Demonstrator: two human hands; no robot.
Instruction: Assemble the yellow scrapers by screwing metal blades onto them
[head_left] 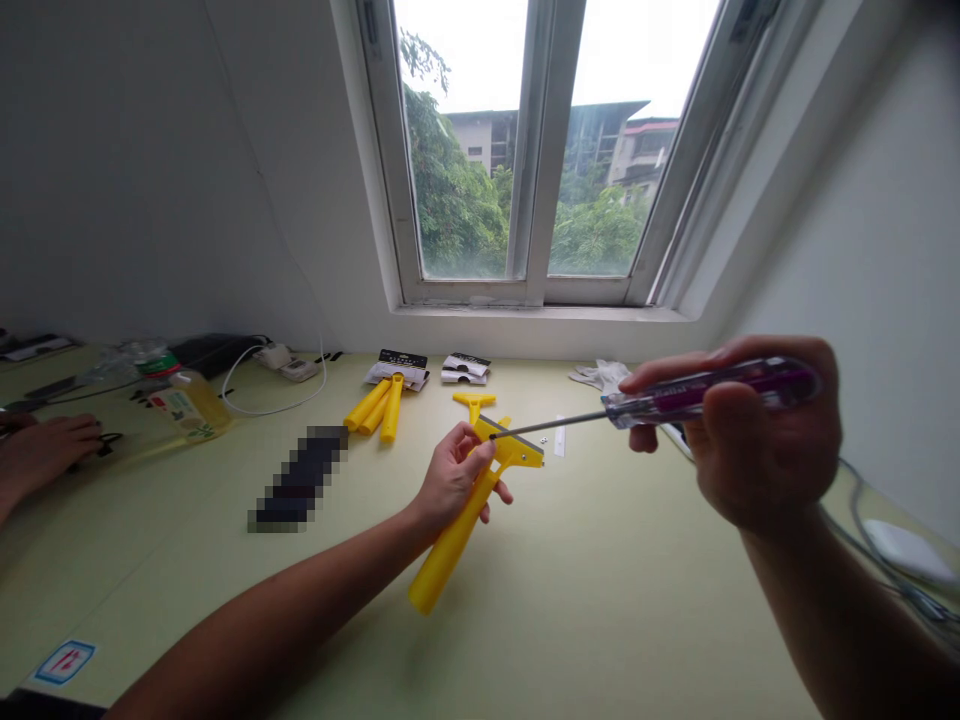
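Observation:
My left hand grips a yellow scraper near its head, the long handle slanting down towards me. A grey blade strip runs along the head, and one screw shows near its right end. In my right hand is a screwdriver with a clear and purple handle. Its shaft points left, and the tip is at the scraper head beside my left thumb. Whether the tip sits in a screw is too small to tell. Behind the head lies another yellow scraper part. Small screws lie on the table next to a white strip.
Several yellow handles and black-and-white packaging cards lie near the window wall. A bottle and a white cable are at left, near another person's hand. White gloves lie behind my right hand; cables run at right.

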